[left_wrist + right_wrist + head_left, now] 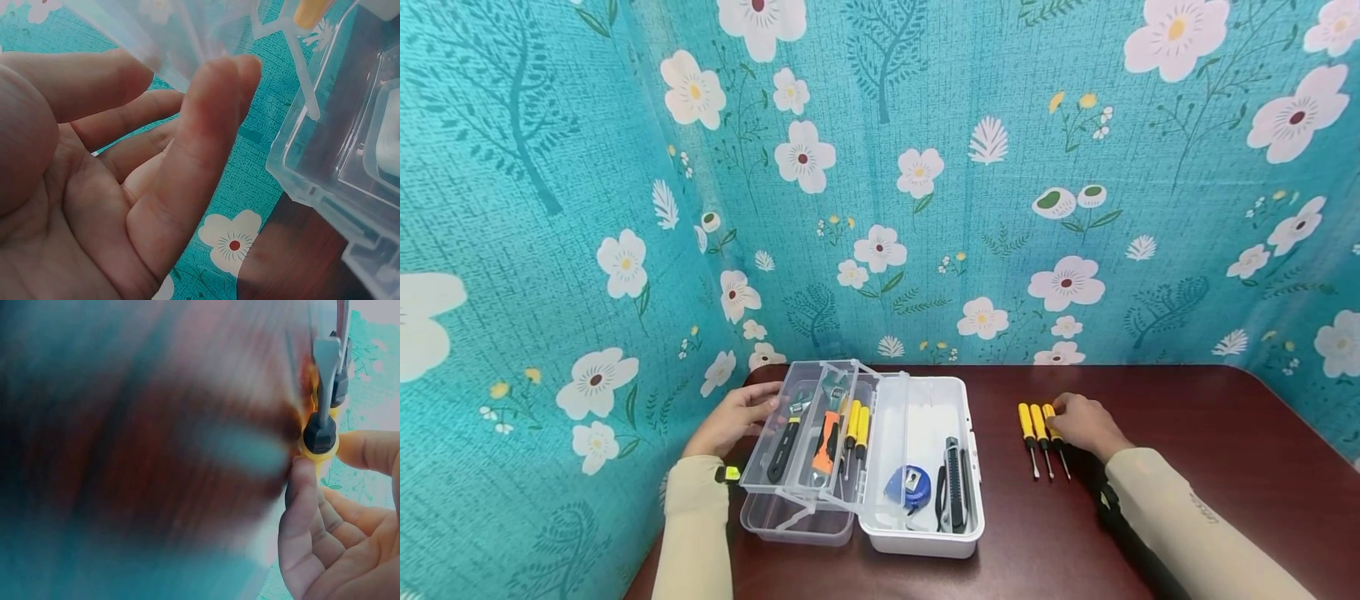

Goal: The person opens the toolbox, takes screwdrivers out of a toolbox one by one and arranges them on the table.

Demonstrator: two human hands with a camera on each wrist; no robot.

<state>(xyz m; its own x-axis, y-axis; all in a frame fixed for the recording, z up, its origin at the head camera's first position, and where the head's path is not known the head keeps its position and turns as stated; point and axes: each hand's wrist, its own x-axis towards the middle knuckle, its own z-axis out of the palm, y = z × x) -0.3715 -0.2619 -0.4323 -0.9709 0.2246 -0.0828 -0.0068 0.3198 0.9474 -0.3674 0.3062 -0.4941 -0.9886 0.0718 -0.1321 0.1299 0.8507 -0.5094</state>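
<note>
Cream sleeves (696, 525) come in along the lower part of the head view, the left at seven o'clock, the right at four. Turquoise floral cloth (880, 200) hangs behind, from nine o'clock round to three. Under it spreads a dark reddish-brown table (1210, 425). At six o'clock stands a toolbox (925, 546), its clear upper tray (782, 493) and clear lower tray (797, 533) set out toward nine o'clock. At the upper tray's ten-o'clock side, the left hand (737, 418) touches the plastic with bent fingers; the see-through edge is hard to read, so I cannot tell whether they grip it or merely rest there. At three o'clock from the toolbox, the right hand (1084, 423) pinches a yellow-handled screwdriver (1057, 440), rightmost in a row of three; the other two screwdrivers (1027, 421) lie just beside it, handles toward twelve. Two wrenches (784, 450) and another yellow-handled pair (862, 425) lie in the upper tray. In the white compartment (934, 404), a utility knife (955, 487) lies toward four o'clock, a blue tape measure (917, 492) at its nine.
</note>
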